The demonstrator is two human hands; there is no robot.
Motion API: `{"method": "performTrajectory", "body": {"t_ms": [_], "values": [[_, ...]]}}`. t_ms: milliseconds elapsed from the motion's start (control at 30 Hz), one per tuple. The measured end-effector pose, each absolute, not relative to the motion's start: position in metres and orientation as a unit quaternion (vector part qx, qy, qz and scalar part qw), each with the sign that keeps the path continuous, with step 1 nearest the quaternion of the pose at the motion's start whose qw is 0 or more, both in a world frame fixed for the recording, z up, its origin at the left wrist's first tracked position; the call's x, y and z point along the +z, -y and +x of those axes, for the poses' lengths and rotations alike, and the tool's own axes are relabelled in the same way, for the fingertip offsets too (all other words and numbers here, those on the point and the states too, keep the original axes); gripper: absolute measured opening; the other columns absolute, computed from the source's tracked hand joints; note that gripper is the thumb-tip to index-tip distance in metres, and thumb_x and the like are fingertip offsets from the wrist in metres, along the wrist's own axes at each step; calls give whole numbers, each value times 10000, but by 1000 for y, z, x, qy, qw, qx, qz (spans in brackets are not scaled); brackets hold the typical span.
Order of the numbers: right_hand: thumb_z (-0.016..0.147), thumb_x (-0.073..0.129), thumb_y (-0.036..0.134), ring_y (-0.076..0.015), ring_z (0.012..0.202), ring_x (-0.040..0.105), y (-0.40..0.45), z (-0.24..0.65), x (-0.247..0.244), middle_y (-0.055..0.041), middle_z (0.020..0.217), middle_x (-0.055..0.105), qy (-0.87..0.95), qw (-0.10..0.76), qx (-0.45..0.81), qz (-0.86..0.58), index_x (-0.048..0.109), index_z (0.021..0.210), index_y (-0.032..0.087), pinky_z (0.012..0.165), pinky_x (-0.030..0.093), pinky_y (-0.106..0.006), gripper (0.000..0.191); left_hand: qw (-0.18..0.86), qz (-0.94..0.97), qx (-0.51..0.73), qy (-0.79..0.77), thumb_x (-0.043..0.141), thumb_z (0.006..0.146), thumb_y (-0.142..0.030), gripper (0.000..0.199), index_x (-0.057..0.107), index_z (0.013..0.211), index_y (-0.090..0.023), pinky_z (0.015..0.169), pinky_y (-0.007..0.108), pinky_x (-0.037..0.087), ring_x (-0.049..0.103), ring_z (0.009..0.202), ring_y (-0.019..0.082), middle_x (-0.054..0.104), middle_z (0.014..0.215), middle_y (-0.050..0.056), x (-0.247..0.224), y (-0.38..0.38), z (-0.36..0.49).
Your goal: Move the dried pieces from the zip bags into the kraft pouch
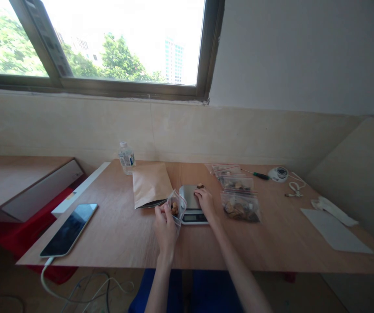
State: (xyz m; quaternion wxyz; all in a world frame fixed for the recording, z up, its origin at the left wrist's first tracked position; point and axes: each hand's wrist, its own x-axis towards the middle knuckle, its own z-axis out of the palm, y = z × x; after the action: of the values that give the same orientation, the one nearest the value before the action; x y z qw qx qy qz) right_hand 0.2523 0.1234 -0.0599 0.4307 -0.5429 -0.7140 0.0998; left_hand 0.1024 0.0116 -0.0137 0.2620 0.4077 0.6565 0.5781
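My left hand (165, 221) is closed on a small clear zip bag (181, 207), held tilted at the left edge of a kitchen scale. Brown dried pieces (174, 209) show inside the bag. My right hand (205, 202) is over the right side of the scale (189, 198), its fingertips drawn together low over the metal plate. What they pinch, if anything, is too small to make out. Just beyond those fingers a brown dried piece (200, 186) appears at the plate's far right corner. The scale's display (193, 218) faces me, its reading not legible.
Left of the scale are a brown paper pouch (151, 182), a water bottle (127, 158) and a phone (69, 230) on a cable. To the right lie several filled zip bags (241, 209), a screwdriver (261, 175), a white dome camera (278, 174) and a white sheet (335, 230).
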Motion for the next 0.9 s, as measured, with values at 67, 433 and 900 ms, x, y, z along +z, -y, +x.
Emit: {"method": "performTrajectory", "body": {"t_ms": [67, 433, 900], "values": [[811, 487, 94, -193, 864, 612, -117, 248, -50, -100, 906, 687, 716, 445, 105, -528, 705, 832, 156, 823, 456, -318, 228, 261, 408, 579, -656, 362, 862, -456, 312, 507, 895, -183, 613, 311, 435, 630, 740, 220, 655, 814, 81, -14, -11, 104], [844, 541, 211, -168, 980, 591, -69, 208, 25, -41, 1036, 668, 810, 442, 221, -317, 621, 1112, 254, 877, 447, -304, 284, 243, 404, 580, -665, 351, 873, -445, 287, 480, 869, -189, 600, 307, 428, 633, 742, 226, 656, 823, 91, -11, -10, 105], [783, 488, 105, -241, 1107, 495, -150, 262, -50, -153, 1124, 591, 729, 392, 101, -552, 602, 1083, 107, 975, 361, -403, 322, 222, 408, 575, -674, 331, 872, -457, 292, 467, 836, -200, 611, 316, 417, 609, 724, 228, 636, 787, 69, -7, -5, 98]]}}
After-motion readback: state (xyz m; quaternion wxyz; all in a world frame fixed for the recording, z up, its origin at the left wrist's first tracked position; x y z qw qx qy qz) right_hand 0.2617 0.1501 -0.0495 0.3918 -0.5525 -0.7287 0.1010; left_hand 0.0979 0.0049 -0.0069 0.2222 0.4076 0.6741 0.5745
